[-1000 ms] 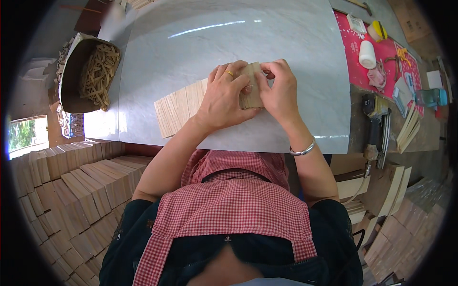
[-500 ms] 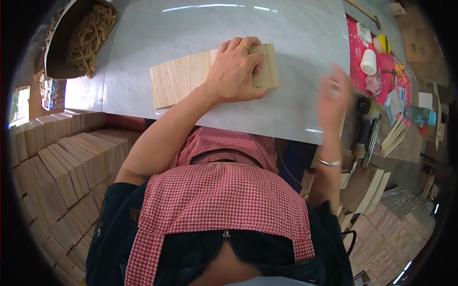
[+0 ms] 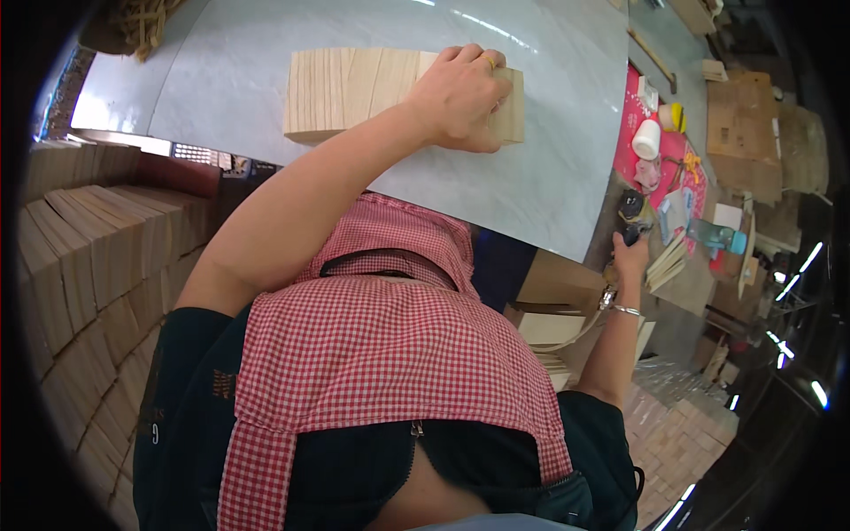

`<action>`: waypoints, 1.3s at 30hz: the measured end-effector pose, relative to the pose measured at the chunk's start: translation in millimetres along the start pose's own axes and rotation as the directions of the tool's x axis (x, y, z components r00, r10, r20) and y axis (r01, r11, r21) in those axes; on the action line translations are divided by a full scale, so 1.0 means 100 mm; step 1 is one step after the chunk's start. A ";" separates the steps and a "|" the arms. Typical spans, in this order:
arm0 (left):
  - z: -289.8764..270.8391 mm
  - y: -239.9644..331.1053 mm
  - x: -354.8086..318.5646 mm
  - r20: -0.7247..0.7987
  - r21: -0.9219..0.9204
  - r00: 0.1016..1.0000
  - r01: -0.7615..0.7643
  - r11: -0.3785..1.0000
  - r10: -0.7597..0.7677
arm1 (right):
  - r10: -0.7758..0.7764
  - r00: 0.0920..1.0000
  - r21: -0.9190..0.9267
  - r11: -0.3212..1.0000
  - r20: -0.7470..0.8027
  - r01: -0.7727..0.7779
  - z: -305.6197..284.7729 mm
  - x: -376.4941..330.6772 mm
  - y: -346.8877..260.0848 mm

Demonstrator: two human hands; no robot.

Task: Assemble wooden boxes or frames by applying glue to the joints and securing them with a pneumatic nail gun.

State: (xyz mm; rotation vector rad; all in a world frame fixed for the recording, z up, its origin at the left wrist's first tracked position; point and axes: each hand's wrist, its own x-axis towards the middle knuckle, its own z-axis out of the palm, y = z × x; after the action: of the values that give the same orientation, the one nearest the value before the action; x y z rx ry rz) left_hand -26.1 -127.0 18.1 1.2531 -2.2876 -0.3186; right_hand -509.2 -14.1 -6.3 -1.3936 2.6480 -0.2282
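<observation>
A row of pale wooden boards (image 3: 354, 96) stands packed side by side on the grey table (image 3: 558, 106). My left hand (image 3: 462, 99) reaches over its right end, thumb on the near side and fingers on the far side, gripping the boards. Off the table's right edge, my right hand (image 3: 630, 254) is closed round the grip of a black hand tool (image 3: 631, 205). A metal fitting (image 3: 608, 296) and a pale hose hang below that hand. The tool's exact kind is unclear.
Beyond the right edge lie a white bottle (image 3: 646, 139), a yellow tape roll (image 3: 672, 117), thin wooden strips (image 3: 667, 263) and a blue-capped bottle (image 3: 715, 235). A hammer (image 3: 653, 62) lies farther back. Wooden boards (image 3: 97, 239) are stacked at left.
My right hand has gone from blurred motion over the table's right side to gripping the black tool. My left hand stays on the boards. The view has shifted.
</observation>
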 end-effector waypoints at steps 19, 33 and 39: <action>0.06 -0.02 -0.01 -0.019 0.036 1.000 0.014 0.999 -0.013 | -0.364 0.890 0.501 0.844 0.275 0.191 -1.03 -1.57 -2.50; 0.06 0.00 -0.01 -0.030 0.041 0.999 0.014 0.999 -0.013 | -0.270 0.906 0.553 0.832 0.327 0.048 -0.93 -1.73 -2.57; 0.06 0.01 0.01 -0.029 0.040 0.999 0.019 0.999 -0.018 | -0.244 0.918 0.549 0.835 0.312 0.036 -0.95 -1.73 -2.62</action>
State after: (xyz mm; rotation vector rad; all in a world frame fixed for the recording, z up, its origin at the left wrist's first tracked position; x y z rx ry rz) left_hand -30.3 -127.4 14.1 1.2908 -2.2701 -0.2610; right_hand -220.1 -11.1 147.5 -1.2816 1.9597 -0.6032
